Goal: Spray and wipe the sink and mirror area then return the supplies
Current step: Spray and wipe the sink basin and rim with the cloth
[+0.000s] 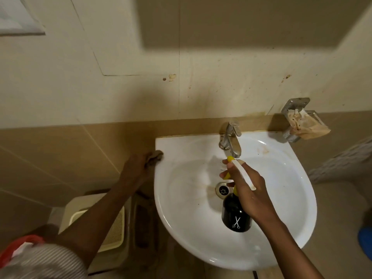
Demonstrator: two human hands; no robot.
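A white wall-hung sink (281, 198) fills the lower right, with a metal faucet (231, 139) at its back and a drain (222, 190) in the bowl. My right hand (247, 190) grips a black spray bottle (236, 218) with a yellow and white trigger head, held over the bowl with the nozzle close under the faucet. My left hand (136, 168) presses a brown cloth (155, 156) against the sink's left rim. The mirror is only a dark shape (241, 21) at the top, its surface hard to read.
A metal wall holder (296, 115) with a stained paper or cloth in it hangs right of the faucet. A cream bin (112, 228) stands on the floor under my left arm. A blue object (365, 240) lies at the right edge. Tiled wall is behind.
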